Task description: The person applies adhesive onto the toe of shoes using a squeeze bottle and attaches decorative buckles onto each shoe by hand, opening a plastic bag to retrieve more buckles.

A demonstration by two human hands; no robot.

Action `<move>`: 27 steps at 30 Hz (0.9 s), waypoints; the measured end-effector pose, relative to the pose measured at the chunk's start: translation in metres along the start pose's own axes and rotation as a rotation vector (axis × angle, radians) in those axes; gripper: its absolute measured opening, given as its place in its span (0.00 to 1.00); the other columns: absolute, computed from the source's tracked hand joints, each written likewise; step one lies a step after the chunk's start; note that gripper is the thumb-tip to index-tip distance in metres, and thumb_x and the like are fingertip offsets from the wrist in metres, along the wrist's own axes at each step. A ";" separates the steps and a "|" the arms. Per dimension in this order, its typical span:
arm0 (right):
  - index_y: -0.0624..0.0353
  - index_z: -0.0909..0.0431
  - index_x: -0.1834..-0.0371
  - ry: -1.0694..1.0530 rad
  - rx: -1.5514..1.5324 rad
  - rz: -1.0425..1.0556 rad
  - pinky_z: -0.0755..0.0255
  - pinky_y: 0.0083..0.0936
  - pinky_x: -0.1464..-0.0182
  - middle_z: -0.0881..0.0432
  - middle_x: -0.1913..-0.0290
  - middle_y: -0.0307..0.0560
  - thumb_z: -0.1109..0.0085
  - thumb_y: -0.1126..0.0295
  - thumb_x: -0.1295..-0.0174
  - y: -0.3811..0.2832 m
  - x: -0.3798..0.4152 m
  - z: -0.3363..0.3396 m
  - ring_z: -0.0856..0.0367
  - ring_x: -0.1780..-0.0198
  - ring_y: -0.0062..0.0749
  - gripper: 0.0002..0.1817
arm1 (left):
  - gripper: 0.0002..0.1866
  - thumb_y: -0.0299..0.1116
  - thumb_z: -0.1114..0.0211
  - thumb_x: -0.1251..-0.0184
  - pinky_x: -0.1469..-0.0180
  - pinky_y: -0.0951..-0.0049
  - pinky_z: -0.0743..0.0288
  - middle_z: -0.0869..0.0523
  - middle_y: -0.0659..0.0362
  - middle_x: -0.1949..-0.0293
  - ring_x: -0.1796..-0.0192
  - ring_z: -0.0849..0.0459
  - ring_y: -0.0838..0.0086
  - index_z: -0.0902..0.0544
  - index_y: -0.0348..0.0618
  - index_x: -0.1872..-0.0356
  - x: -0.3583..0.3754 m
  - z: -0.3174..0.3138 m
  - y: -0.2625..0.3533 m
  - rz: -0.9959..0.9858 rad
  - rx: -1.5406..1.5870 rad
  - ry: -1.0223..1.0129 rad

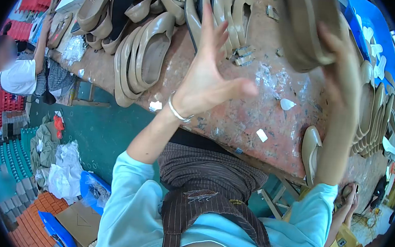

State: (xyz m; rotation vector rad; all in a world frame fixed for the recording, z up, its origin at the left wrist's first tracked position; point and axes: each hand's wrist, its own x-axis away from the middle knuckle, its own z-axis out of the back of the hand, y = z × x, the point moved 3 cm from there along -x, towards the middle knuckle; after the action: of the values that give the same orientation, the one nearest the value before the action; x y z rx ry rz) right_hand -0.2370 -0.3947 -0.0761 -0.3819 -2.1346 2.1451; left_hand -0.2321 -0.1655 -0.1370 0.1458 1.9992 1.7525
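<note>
Footwear aloft in right grip, left grip bare

Likeliest mishap, by judgement: a fall onto the worktop, caused by a slack, one-sided hold on a smooth surface. Also possible: a knock to the lone shoe near the worktop's edge, from a low sweep of the right forearm, or a scuff against the small metal pieces after a careless setting-down.

Clasped from the right side, above the worktop, with the right grip curled against the near end; cannot tell exact finger placement, or one shoe from several, because of blur. Well apart from the left grip, off to its right. Left grip spread wide, thumb out, holding nothing, poised over the worktop to the right of the nested shoes.
</note>
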 end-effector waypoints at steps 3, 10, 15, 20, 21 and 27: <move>0.65 0.44 0.31 -0.157 0.054 0.032 0.39 0.28 0.36 0.30 0.38 0.53 0.46 0.65 0.36 0.018 0.052 -0.074 0.30 0.39 0.32 0.32 | 0.55 0.50 0.22 0.62 0.39 0.60 0.35 0.33 0.44 0.42 0.40 0.31 0.57 0.45 0.38 0.35 0.016 -0.001 0.022 -0.006 0.096 0.131; 0.67 0.33 0.38 -0.435 0.071 0.187 0.36 0.39 0.37 0.27 0.44 0.67 0.45 0.58 0.35 0.089 0.146 -0.141 0.29 0.39 0.55 0.28 | 0.28 0.33 0.31 0.48 0.47 0.71 0.29 0.20 0.55 0.56 0.53 0.21 0.70 0.28 0.33 0.45 0.088 0.121 -0.023 0.307 0.128 0.556; 0.62 0.18 0.59 0.022 0.137 -0.209 0.28 0.24 0.52 0.16 0.60 0.42 0.45 0.75 0.38 0.128 0.175 -0.047 0.20 0.56 0.24 0.08 | 0.26 0.41 0.38 0.39 0.46 0.75 0.33 0.20 0.56 0.56 0.53 0.23 0.72 0.27 0.30 0.46 0.089 0.166 -0.081 0.730 -0.319 0.356; 0.65 0.22 0.54 0.405 0.250 0.004 0.33 0.17 0.48 0.19 0.58 0.41 0.46 0.77 0.37 0.112 0.119 0.072 0.24 0.54 0.19 0.10 | 0.26 0.44 0.39 0.40 0.58 0.66 0.25 0.17 0.44 0.60 0.63 0.18 0.64 0.23 0.30 0.49 0.055 0.149 -0.044 0.763 -1.116 0.081; 0.66 0.22 0.53 0.432 0.317 0.037 0.33 0.17 0.47 0.19 0.58 0.41 0.47 0.77 0.36 0.108 0.102 0.088 0.24 0.53 0.19 0.10 | 0.27 0.44 0.39 0.39 0.57 0.65 0.25 0.17 0.42 0.60 0.63 0.17 0.59 0.24 0.30 0.47 0.057 0.132 -0.029 0.605 -1.278 0.159; 0.65 0.22 0.52 0.197 0.591 0.048 0.26 0.25 0.48 0.17 0.55 0.48 0.43 0.75 0.41 0.133 0.000 0.105 0.20 0.50 0.29 0.14 | 0.28 0.37 0.37 0.42 0.41 0.58 0.32 0.24 0.43 0.44 0.43 0.25 0.50 0.28 0.36 0.40 0.056 0.085 0.011 0.097 -1.450 0.413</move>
State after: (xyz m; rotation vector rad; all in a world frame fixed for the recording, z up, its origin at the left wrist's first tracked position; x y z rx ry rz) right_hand -0.2472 -0.4994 -0.2087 -0.5531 -1.3176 2.4989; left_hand -0.2492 -0.0649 -0.1477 -0.6272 0.4657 2.9540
